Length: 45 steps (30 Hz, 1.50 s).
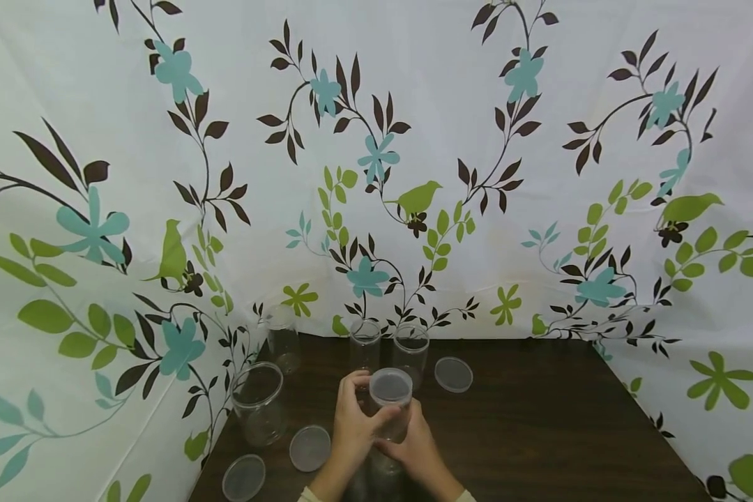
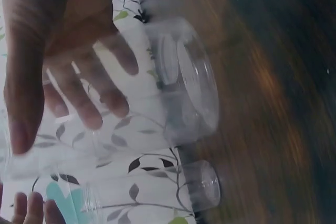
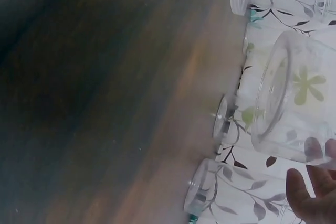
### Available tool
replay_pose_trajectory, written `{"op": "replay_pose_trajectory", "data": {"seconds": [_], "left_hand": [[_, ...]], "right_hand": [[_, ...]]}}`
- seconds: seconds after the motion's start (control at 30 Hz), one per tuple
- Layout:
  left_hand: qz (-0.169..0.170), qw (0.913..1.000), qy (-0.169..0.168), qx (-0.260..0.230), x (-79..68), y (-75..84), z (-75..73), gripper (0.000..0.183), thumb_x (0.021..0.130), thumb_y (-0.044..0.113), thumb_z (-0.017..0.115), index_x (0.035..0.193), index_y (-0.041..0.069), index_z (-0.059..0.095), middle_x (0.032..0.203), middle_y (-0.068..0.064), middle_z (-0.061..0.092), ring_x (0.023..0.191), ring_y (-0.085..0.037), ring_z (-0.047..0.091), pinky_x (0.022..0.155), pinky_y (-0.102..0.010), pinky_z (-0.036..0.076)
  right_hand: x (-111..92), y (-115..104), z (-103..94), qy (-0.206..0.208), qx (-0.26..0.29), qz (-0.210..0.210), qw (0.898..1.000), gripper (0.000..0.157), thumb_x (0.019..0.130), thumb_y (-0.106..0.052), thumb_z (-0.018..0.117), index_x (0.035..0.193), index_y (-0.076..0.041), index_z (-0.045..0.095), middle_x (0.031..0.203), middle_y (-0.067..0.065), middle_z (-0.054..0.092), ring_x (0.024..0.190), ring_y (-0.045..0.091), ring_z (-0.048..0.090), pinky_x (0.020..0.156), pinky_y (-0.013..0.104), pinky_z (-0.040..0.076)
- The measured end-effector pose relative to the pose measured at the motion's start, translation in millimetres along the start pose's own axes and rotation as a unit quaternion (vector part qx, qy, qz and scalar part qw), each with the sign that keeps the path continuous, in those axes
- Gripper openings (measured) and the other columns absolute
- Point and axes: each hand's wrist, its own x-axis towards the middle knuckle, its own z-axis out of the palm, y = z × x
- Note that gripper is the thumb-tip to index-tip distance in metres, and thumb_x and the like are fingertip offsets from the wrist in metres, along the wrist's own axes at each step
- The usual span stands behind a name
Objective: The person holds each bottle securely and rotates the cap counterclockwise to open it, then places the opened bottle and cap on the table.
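Both hands grip a clear plastic jar [image 1: 394,418] above the near part of the table. A translucent round lid [image 1: 391,385] sits at its top; whether it is fully seated I cannot tell. My left hand [image 1: 353,425] curls round the jar's left side, thumb across the front. From the right, my right hand [image 1: 414,450] wraps round the lower part. In the left wrist view fingers show through the clear jar wall [image 2: 191,103]. The right wrist view has a clear jar [image 3: 273,93] with fingertips at its side. Below the hands, another clear rounded shape [image 1: 385,477] is partly hidden.
Open clear jars stand at the back: a left one [image 1: 282,341], a middle one [image 1: 365,341] and a right one [image 1: 411,348]. A wider jar [image 1: 257,411] is at left. Loose lids lie at right [image 1: 454,375], near left [image 1: 309,448] and front left [image 1: 243,477]. Patterned curtains surround the dark table [image 1: 552,425].
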Motion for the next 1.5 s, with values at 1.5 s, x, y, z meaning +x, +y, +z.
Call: {"op": "replay_pose_trajectory", "data": {"seconds": [1.5], "left_hand": [[-0.016, 0.9787, -0.163, -0.124, 28.8, -12.6, -33.4, 0.071, 0.088, 0.057, 0.064, 0.14, 0.01, 0.057, 0.132, -0.008, 0.062, 0.116, -0.02, 0.056, 0.091, -0.033, 0.049]], "right_hand": [[10, 5, -25.8, -0.155, 0.167, -0.02, 0.974, 0.075, 0.078, -0.011, 0.087, 0.138, 0.001, 0.042, 0.128, 0.01, 0.063, 0.118, 0.013, 0.058, 0.102, 0.029, 0.045]]}}
